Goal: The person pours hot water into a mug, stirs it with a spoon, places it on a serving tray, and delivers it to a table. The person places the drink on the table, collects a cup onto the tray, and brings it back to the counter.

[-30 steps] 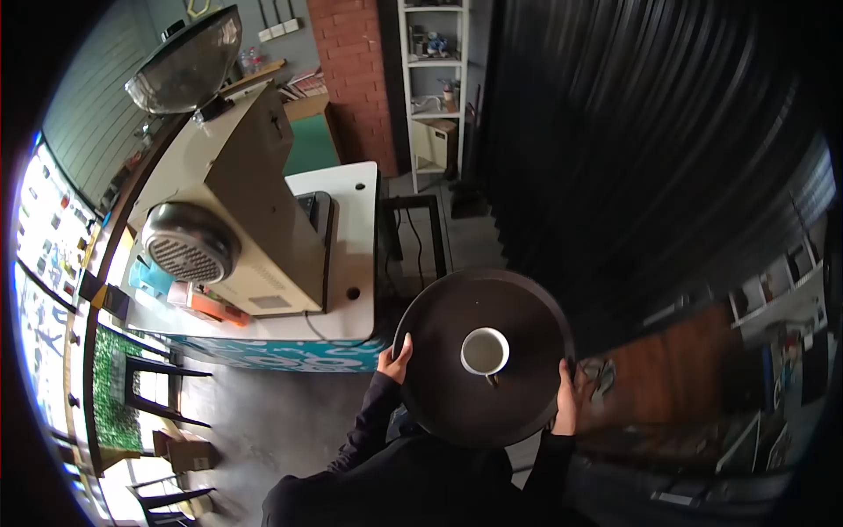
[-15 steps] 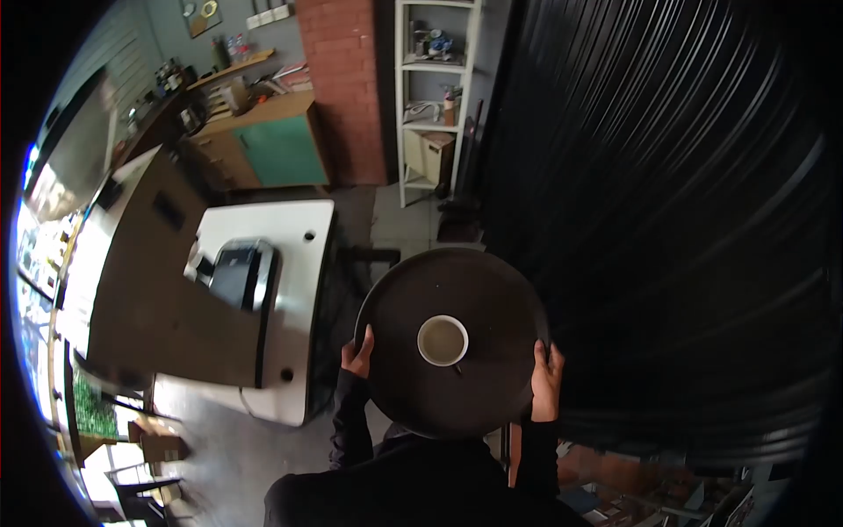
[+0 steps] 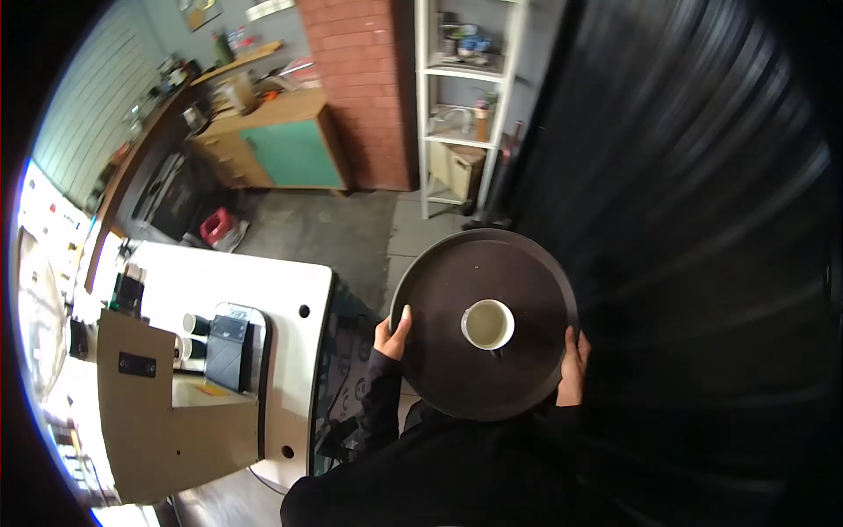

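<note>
A round dark brown tray [image 3: 439, 369] is held out in front of my body, roughly level. On it, near the middle, stands a white cup [image 3: 488, 324] with a pale liquid inside. My left hand [image 3: 392, 337] grips the tray's left rim, thumb on top and the other fingers mostly hidden under it. At the right rim my right hand [image 3: 573, 367] is closed on the tray in the same way, its thumb along the edge.
Left of me is a white table [image 3: 290, 351] bearing a large beige machine [image 3: 140, 422] and paper cups [image 3: 195, 325]. Ahead stand a cabinet with a green door [image 3: 285, 151], a brick pillar [image 3: 360, 88] and a white shelf rack [image 3: 465, 72]. A dark curtain [image 3: 685, 220] hangs along the right.
My view has moved forward past the machine and table, which sit lower and nearer. The tray has shifted slightly right and up in view, cup still on it, both hands keeping their grip.
</note>
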### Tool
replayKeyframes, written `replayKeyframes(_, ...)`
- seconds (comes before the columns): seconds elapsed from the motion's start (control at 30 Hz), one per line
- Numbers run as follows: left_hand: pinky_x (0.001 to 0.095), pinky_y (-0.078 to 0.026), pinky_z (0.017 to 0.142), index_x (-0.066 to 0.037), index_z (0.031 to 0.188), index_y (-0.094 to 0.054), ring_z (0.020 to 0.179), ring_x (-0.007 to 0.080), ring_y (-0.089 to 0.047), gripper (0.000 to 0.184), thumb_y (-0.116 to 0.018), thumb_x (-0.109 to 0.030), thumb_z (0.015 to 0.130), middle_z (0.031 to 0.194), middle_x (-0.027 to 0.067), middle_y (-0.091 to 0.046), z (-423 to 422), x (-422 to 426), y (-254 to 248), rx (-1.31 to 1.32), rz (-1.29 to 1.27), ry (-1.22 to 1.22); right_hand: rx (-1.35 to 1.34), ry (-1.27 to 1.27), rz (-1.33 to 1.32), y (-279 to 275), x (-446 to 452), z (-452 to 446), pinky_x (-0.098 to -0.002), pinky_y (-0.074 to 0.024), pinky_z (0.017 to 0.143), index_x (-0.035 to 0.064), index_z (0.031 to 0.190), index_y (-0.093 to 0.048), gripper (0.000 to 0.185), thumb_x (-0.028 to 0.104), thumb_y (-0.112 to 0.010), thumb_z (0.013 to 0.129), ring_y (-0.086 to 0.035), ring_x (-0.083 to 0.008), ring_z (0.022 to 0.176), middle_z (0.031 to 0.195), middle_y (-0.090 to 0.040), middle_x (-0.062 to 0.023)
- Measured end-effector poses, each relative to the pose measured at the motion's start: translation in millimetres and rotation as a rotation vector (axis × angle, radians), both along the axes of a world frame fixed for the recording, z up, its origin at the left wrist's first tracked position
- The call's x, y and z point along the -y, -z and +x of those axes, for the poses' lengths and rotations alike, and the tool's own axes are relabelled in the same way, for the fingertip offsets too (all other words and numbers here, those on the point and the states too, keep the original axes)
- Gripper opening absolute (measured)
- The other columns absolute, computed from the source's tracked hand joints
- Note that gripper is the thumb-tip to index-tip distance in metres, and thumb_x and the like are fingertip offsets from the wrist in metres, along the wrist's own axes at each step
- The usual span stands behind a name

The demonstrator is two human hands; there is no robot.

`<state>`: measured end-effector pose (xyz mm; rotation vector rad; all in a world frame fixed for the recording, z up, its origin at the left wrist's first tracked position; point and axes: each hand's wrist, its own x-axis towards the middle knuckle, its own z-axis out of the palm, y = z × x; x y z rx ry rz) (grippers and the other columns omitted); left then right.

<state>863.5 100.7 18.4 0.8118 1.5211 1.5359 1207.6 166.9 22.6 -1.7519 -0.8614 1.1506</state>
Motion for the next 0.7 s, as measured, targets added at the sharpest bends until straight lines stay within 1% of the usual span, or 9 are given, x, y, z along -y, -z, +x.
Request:
replayKeyframes(0.17,0.0222,-0.030,0.057,-0.005,0.082,-0.059,0.064,0.0014,-0.039,0.029,-0.060,-0.027,0.099,0.070,-0.0096,-0.045,-28,-28,-3,0.062,0.007,-0.115,0.133,-0.205,0.019,-6,-101,-51,-0.0401,-0.0311,0.111,-0.0029,0.140,-0.044,0.081,0.058,-0.062,0.089,-0.036,-0.0314,0.136,0.143,-0.039,-0.0190)
replayKeyframes(0.2,0.0217,-0.030,0.059,-0.005,0.083,-0.059,0.065,0.0012,-0.038,0.028,-0.059,-0.027,0.099,0.071,-0.0094,-0.045,-34,-36,4,0.039,-0.006,-0.153,0.144,-0.306,0.090,13,-131,-52,-0.0356,-0.0390,0.101,-0.0044,0.131,-0.052,0.067,0.051,-0.061,0.093,-0.050,-0.0255,0.121,0.124,-0.054,-0.0137)
replayKeyframes(0.23,0.0217,-0.030,0.059,-0.005,0.083,-0.059,0.065,0.0012,-0.038,0.028,-0.059,-0.027,0.099,0.071,-0.0094,-0.045,-41,-41,5,0.033,-0.005,-0.194,0.136,-0.348,0.094,14,-153,-62,-0.0356,-0.0390,0.101,-0.0044,0.131,-0.052,0.067,0.051,-0.061,0.093,-0.050,-0.0255,0.121,0.124,-0.054,-0.0137)
replayKeyframes(0.3,0.0213,-0.030,0.061,-0.006,0.083,-0.058,0.068,0.0014,-0.038,0.029,-0.057,-0.029,0.100,0.073,-0.0092,-0.044,-51,-64,8,0.092,0.066,-0.228,0.024,-0.622,0.244,11,-207,-84,-0.0298,-0.0436,0.083,-0.0049,0.109,-0.062,0.047,0.040,-0.058,0.097,-0.057,-0.0155,0.093,0.097,-0.061,-0.0054)
replayKeyframes(0.33,0.0213,-0.030,0.061,-0.006,0.083,-0.058,0.068,0.0014,-0.038,0.029,-0.057,-0.029,0.100,0.073,-0.0092,-0.044,-61,-77,13,0.087,0.079,-0.270,0.018,-0.665,0.257,3,-230,-106,-0.0298,-0.0436,0.083,-0.0049,0.109,-0.062,0.047,0.040,-0.058,0.097,-0.057,-0.0155,0.093,0.097,-0.061,-0.0054)
replayKeyframes(0.4,0.0210,-0.030,0.063,-0.007,0.085,-0.058,0.069,0.0015,-0.037,0.029,-0.055,-0.031,0.101,0.075,-0.0093,-0.043,-75,-103,26,0.084,0.078,-0.312,-0.117,-0.613,0.417,-12,-267,-147,-0.0275,-0.0397,0.067,-0.0034,0.089,-0.061,0.038,0.033,-0.056,0.099,-0.049,-0.0084,0.073,0.076,-0.055,0.0021)
replayKeyframes(0.5,0.0214,-0.029,0.062,-0.008,0.082,-0.055,0.068,0.0017,-0.035,0.032,-0.053,-0.032,0.102,0.074,-0.0097,-0.041,-85,-153,15,-0.036,0.140,-0.521,-0.109,-0.750,0.383,-24,-337,-188,-0.0283,-0.0381,0.065,-0.0021,0.084,-0.058,0.037,0.031,-0.055,0.099,-0.046,-0.0076,0.072,0.075,-0.052,0.0019)
replayKeyframes(0.57,0.0212,-0.029,0.062,-0.008,0.082,-0.054,0.069,0.0014,-0.036,0.032,-0.053,-0.033,0.102,0.075,-0.0095,-0.041,-105,-173,27,0.159,0.192,-0.566,-0.036,-0.850,0.368,-16,-383,-212,-0.0276,-0.0382,0.069,-0.0041,0.095,-0.063,0.038,0.032,-0.056,0.099,-0.045,-0.0088,0.076,0.079,-0.054,0.0008)
replayKeyframes(0.7,0.0199,-0.032,0.067,-0.005,0.097,-0.060,0.075,0.0007,-0.038,0.031,-0.049,-0.033,0.103,0.081,-0.0098,-0.043,-128,-188,23,0.044,-0.014,-0.551,-0.071,-0.950,0.329,9,-450,-281,-0.0292,-0.0402,0.076,-0.0046,0.100,-0.065,0.039,0.033,-0.057,0.099,-0.048,-0.0121,0.083,0.085,-0.057,-0.0035)
